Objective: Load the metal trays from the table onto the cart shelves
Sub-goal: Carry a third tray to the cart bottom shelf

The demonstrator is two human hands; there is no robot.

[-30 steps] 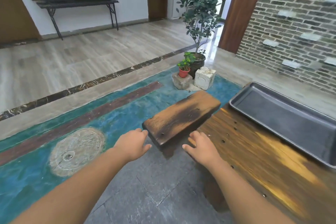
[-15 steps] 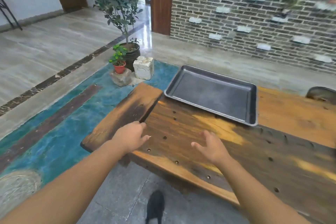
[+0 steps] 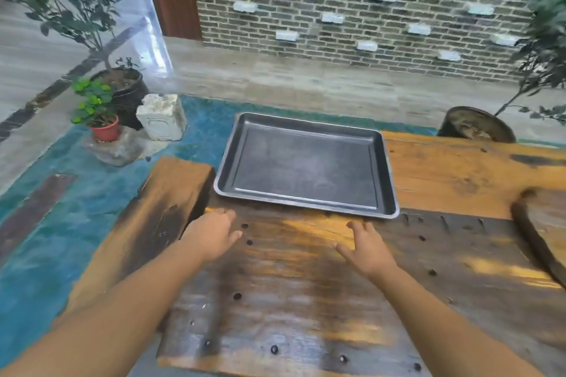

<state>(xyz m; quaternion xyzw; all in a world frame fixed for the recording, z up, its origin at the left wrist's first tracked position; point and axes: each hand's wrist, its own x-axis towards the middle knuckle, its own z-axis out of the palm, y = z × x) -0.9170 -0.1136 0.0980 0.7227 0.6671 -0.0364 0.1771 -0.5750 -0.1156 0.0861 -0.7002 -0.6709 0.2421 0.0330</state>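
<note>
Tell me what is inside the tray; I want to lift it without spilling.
Nothing shows inside the tray: only its bare dark bottom. It lies flat on the wooden table; the wood under it is hidden by the tray itself.

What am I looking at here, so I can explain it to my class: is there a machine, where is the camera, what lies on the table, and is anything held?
There is no machine. These are a person's two bare hands, filmed by a wide-angle camera worn on the head. It looks forward and down, so both forearms reach in from the bottom. On the worn brown wooden table lies one dark grey rectangular metal tray, flat and empty. The left hand and the right hand are just short of the tray's near rim, fingers relaxed, holding nothing. Whether they touch the wood is unclear. Beyond the table are a small green plant in a red pot, a pale stone block and a grey brick wall. No cart shows.
</note>
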